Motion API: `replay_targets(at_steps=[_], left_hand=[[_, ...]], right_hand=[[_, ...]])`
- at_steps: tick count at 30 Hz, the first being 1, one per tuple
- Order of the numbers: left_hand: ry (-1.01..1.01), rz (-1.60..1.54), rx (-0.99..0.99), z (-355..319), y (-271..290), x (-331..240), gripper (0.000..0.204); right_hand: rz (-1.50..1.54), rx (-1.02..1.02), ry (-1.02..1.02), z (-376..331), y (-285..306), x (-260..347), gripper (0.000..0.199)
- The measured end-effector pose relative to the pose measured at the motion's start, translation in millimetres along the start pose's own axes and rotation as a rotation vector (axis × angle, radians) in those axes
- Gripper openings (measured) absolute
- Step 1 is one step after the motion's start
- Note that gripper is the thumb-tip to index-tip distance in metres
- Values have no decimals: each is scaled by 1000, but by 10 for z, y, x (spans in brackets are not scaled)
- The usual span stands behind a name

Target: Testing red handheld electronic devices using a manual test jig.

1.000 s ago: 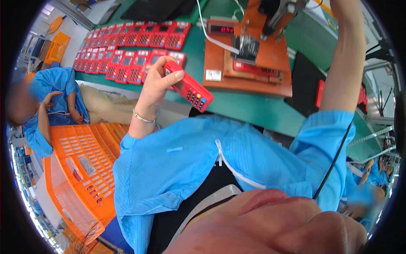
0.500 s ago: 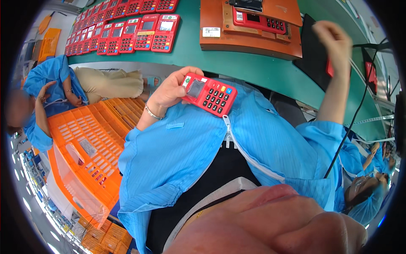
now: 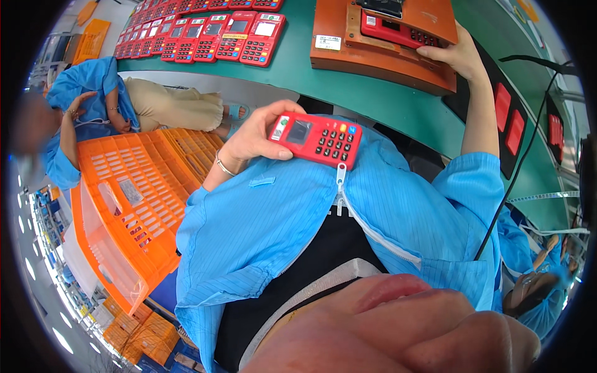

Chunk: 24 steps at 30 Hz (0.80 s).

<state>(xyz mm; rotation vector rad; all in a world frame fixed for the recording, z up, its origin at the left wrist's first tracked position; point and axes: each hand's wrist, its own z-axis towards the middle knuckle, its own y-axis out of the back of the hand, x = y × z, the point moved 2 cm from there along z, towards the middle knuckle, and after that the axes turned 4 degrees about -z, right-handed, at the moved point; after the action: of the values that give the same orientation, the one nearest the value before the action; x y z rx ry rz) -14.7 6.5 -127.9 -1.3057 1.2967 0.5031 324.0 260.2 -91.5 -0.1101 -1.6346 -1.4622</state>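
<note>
My left hand (image 3: 258, 138) grips a red card payment terminal (image 3: 308, 149) by its screen end, in front of my chest. The terminal's keypad and screen face up. On the bench, a brown block-shaped fixture (image 3: 382, 69) holds another red card payment terminal (image 3: 401, 32), partly covered by the fixture's upper part and a black piece (image 3: 380, 6). My right hand (image 3: 461, 57) reaches round the fixture's right side, with its fingers closed at the keypad end of that second terminal. Part of the right hand's grip is hidden by the fixture.
Rows of red terminals (image 3: 233, 38) stand on the green bench (image 3: 298, 78) at the far left. Red pieces (image 3: 515, 132) lie on a black mat at right, near a black cable (image 3: 528, 143). Orange crates (image 3: 134, 161) stand at left, beside a person in blue (image 3: 87, 105).
My right hand has come from above the black mat leftward to the terminal in the fixture. My left hand still holds its terminal, now turned a little. The view has shifted slightly.
</note>
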Motion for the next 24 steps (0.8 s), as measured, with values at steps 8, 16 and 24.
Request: replay_targets(at_steps=[8, 16, 24], left_hand=[[-538, 601, -453, 434, 369, -552, 60], [-686, 903, -320, 1504, -73, -757, 62], [-992, 941, -252, 1921, -143, -769, 70]], right_hand=[[143, 42, -27, -1008, 282, 156, 70], [126, 18, -58, -1269, -688, 304, 65], [-52, 8, -75, -1179, -868, 357, 71]])
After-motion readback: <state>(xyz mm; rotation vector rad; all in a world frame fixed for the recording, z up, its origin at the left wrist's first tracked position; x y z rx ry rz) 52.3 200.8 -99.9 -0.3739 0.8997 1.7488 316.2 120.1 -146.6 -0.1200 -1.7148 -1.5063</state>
